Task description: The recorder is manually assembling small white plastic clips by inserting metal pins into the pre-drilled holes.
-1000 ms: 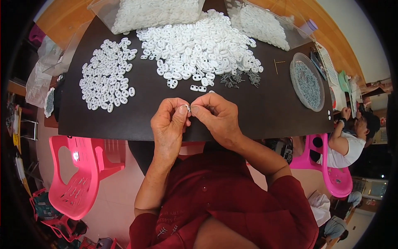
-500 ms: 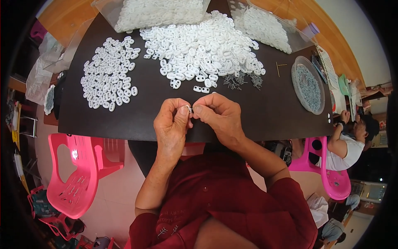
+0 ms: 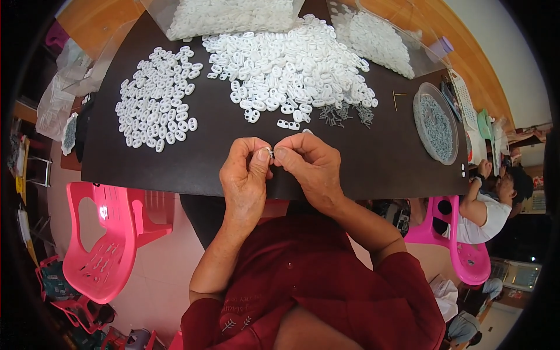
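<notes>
Above the table's near edge, my left hand pinches a small white plastic piece, mostly hidden by the fingers. My right hand meets it, thumb and fingertips pressed together at the piece's right side; what they hold is hidden. Just beyond my hands lie a few loose white two-holed oval pieces. Small grey screws lie in clusters behind them, against the large heap of white oval pieces. A second group of white ovals is spread out on the left.
Clear bins of white pieces stand at the back of the dark table. A round tub of grey screws sits right, near thin brass-coloured rods. A pink chair stands left; a person sits at far right.
My hands stay together at the small white piece, with only slight finger movement. The view has shifted a little, so the table's contents appear slightly displaced.
</notes>
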`<state>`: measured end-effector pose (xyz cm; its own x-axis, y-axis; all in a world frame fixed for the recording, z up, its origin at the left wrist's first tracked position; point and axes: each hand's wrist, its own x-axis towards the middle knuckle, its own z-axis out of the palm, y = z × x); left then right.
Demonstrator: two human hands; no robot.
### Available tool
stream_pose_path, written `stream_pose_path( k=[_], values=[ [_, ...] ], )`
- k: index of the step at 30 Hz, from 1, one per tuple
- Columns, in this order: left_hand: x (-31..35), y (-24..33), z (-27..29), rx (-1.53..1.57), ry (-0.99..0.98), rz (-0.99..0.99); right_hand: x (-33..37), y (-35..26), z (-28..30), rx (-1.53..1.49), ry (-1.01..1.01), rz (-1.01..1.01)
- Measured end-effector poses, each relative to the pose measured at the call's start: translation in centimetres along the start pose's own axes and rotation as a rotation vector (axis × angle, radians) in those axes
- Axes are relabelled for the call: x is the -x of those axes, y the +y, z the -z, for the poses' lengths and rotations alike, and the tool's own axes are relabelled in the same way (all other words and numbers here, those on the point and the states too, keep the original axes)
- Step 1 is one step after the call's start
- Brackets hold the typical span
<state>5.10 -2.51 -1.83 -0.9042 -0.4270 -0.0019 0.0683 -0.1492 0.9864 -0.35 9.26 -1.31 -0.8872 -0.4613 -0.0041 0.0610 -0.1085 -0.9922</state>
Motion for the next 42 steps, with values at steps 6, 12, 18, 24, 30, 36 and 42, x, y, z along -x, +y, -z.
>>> stream_pose_path(
  k=[6, 12, 18, 24, 30, 36, 42],
  values=[
    [0.1, 0.2, -0.3, -0.09, 0.044, -0.065, 0.0, 0.2, -0.3, 0.042, 0.01, 0.013],
    [0.4, -0.4, -0.8, -0.112, 0.139, -0.112, -0.1, 0.9, -0.9, 0.018, 0.009, 0.073],
    [0.0, -0.6, -0.8, 0.068, 0.118, -0.084, -0.6, 0.4, -0.7, 0.06, -0.019, 0.084],
    [0.3, -0.3, 0.0, 0.116, 0.07, 0.021, -0.2, 0.1, -0.5, 0.033, -0.057, 0.095],
    [0.6, 0.0, -0.1, 0.067, 0.089, -0.018, -0.2, 0.3, -0.7, 0.094, -0.046, 0.064],
    [0.8, -0.8, -0.1, -0.14, 0.151, -0.164, -0.3, 0.6, -0.6, 0.171, -0.037, 0.071],
    [0.8, -0.7, -0.3, -0.118, 0.161, -0.129, -0.5, 0.6, -1.0, 0.251, -0.038, 0.148]
  ],
)
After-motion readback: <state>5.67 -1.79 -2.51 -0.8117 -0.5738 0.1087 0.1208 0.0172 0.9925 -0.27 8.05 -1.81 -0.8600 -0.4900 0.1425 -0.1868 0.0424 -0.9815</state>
